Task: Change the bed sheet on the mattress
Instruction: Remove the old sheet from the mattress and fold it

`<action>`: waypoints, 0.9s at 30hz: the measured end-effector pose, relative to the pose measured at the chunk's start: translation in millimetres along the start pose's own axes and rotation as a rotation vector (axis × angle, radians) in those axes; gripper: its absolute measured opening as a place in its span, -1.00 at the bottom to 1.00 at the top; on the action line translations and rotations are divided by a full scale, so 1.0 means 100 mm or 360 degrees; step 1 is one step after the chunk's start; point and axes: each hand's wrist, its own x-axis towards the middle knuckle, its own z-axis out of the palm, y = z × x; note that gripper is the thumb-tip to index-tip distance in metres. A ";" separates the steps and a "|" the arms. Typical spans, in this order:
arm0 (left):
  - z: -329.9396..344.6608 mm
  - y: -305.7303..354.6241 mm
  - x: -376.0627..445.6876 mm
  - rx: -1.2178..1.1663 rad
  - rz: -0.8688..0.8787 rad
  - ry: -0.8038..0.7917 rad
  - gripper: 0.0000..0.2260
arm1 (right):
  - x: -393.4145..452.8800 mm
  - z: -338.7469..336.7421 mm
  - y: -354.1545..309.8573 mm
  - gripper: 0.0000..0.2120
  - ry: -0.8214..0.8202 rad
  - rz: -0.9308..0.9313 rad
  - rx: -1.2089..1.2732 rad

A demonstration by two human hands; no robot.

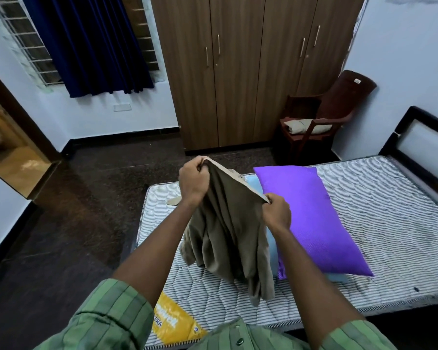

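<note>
A bare mattress (379, 223) with a grey striped quilted cover lies on the bed frame in front of me. Above its near left part I hold up an olive-brown sheet (225, 236), bunched and hanging down to the mattress. My left hand (194, 180) grips its upper edge at the left. My right hand (276, 213) pinches the same edge further right and lower. A purple pillow (311, 218) lies on the mattress just right of the sheet, on top of a light blue pillow (272, 248) that is mostly hidden.
A dark bed headboard (425, 137) stands at the right. A brown plastic chair (324, 114) with a folded cloth on its seat stands by the wooden wardrobe (238, 72). Dark floor (74, 223) lies left of the bed, with an open doorway at far left.
</note>
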 end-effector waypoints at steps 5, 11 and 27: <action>-0.04 0.00 -0.01 -0.0048 -0.0288 0.0341 -0.85 | 0.03 -0.02 0.10 -0.82 0.0178 0.0081 -0.0163; 0.05 -0.13 -0.08 0.0442 0.0069 -0.0662 -0.33 | 0.08 -0.02 -0.07 -0.87 -0.0157 -0.0165 0.0452; 0.02 0.02 0.07 0.0031 0.0040 -0.0121 -0.79 | 0.11 0.18 0.16 -0.82 -0.0215 -0.0261 -0.0097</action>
